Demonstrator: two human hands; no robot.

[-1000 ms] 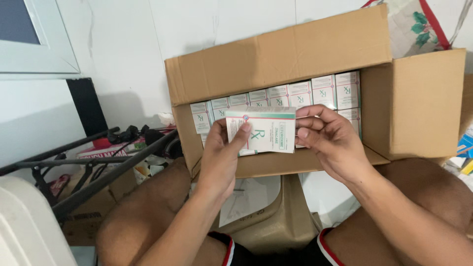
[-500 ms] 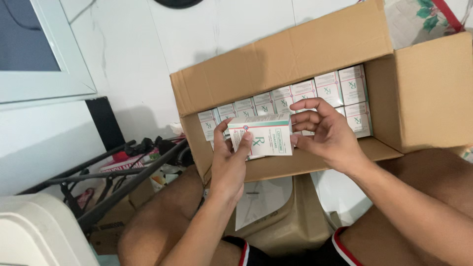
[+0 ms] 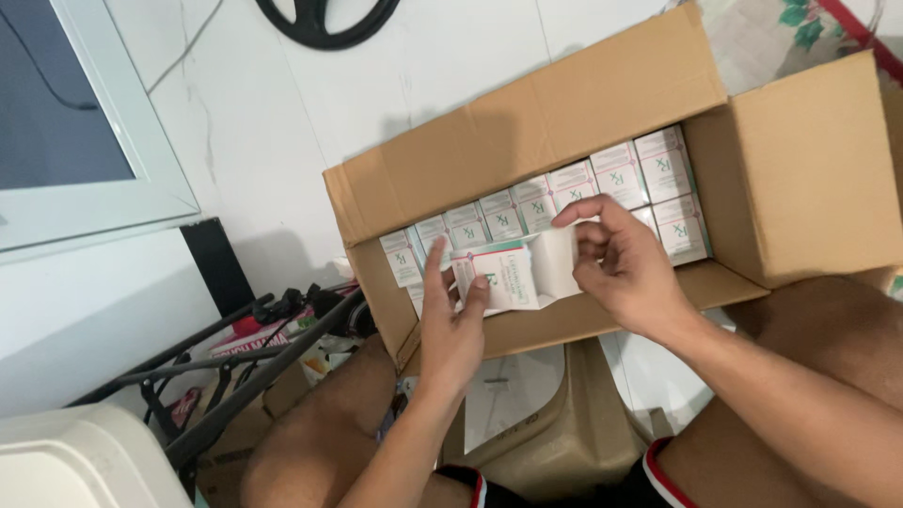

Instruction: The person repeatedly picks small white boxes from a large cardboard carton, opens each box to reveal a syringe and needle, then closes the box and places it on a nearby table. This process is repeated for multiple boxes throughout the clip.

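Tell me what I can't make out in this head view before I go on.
- Lower rows of small white cartons: hidden by the held carton and both hands.
- Held carton's right end: covered by the right hand.
- Left hand palm side: faces away from the camera.
- Cardboard box bottom: hidden by its near wall.
- Black ring: cut by the top edge.

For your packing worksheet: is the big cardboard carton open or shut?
Open. The cardboard carton has its flaps folded outward, exposing rows of small white boxes inside; both hands reach in over them.
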